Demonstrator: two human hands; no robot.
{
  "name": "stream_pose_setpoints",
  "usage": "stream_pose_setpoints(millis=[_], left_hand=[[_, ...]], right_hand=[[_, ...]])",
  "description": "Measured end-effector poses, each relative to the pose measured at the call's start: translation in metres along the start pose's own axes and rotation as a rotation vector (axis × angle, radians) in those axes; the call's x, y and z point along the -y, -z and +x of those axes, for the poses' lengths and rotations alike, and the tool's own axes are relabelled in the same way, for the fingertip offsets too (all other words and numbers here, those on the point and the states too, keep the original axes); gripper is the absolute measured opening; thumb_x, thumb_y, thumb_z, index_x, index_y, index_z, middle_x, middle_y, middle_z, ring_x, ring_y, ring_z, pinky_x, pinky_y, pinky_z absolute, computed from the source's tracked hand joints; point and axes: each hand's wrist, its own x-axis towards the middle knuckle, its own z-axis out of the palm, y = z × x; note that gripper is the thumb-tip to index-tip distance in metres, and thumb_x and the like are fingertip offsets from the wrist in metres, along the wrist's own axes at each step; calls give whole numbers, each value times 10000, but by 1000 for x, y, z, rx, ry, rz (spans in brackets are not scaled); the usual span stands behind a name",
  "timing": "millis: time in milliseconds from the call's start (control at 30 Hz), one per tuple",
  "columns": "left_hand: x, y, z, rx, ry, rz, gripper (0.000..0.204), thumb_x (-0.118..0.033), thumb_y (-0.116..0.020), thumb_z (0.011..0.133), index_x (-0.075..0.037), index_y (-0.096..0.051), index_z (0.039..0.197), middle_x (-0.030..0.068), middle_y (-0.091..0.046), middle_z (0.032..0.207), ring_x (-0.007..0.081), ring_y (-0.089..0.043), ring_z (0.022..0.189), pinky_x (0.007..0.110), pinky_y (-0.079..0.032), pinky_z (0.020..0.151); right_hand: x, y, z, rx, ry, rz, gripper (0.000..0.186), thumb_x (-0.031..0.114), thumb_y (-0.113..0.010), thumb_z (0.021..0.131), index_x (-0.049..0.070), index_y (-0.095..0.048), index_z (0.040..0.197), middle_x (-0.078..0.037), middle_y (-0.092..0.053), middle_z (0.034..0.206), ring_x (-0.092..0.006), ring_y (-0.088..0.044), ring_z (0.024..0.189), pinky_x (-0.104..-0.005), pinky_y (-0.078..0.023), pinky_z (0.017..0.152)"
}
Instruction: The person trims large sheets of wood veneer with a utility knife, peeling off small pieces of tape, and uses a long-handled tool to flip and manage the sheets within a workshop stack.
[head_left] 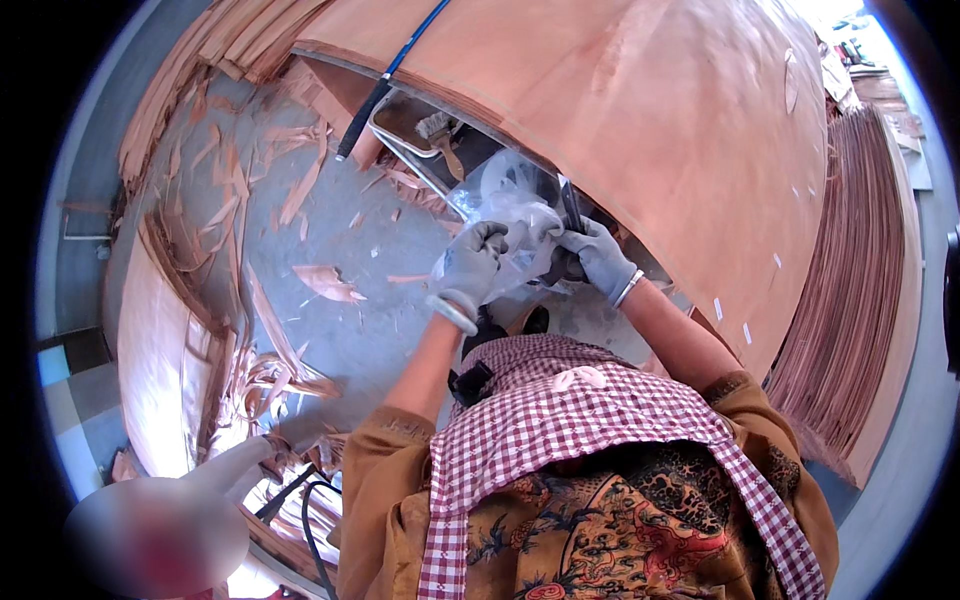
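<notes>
Both of my hands wear grey work gloves, near the edge of a large stack of thin wood sheets (660, 130). My left hand (472, 262) is closed, its fingers curled at crumpled clear plastic film (512, 205). My right hand (598, 255) is closed round a slim dark tool (570, 205); its upper end is pale and its kind is unclear. Part of the film bunches between the two hands. Beyond them, under the sheets' edge, a brush (440, 138) with a wooden handle lies in a white-rimmed tray (385, 112).
A blue rod with a black grip (365, 118) crosses the stack's edge. Torn veneer scraps (325, 282) litter the grey floor. Curved wood sheets (170, 340) stand at left; another layered stack (850, 270) is at right. At lower left, another person's gloved arm (230, 468) reaches in.
</notes>
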Motion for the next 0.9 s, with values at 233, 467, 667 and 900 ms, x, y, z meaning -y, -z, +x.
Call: stream_pose_setpoints(millis=[233, 467, 667, 900], left_hand=[[-132, 31, -9, 146, -299, 197, 191, 0, -489, 863, -20, -666, 935, 9, -604, 713, 71, -538, 662, 227, -447, 604], [-267, 0, -43, 432, -542, -68, 221, -20, -488, 880, 4, -649, 1030, 31, -636, 787, 60, -554, 667, 199, -446, 589], [-320, 0, -74, 299, -875, -289, 320, -63, -497, 902, -10, -555, 1213, 38, -643, 853, 73, -542, 626, 201, -436, 556], [-218, -46, -39, 959, -362, 107, 244, -107, -645, 874, -15, -616, 1098, -3, -624, 837, 50, -536, 730, 200, -442, 611]], right_hand=[[54, -4, -24, 9, 223, -83, 335, 105, -606, 895, 20, -537, 1212, -4, -606, 976, -97, -558, 812, -240, -474, 740], [135, -52, -58, 195, 364, -13, 381, 227, -619, 898, 7, -535, 1198, -14, -606, 886, -65, -554, 751, -209, -437, 660], [186, -36, -102, 406, 394, -110, 231, 181, -622, 891, 12, -614, 1048, -25, -638, 861, -58, -557, 711, -191, -430, 613], [269, -30, -194, 74, 756, 1, 178, 252, -648, 880, 92, -600, 941, 11, -535, 653, -58, -449, 474, -206, -317, 392]])
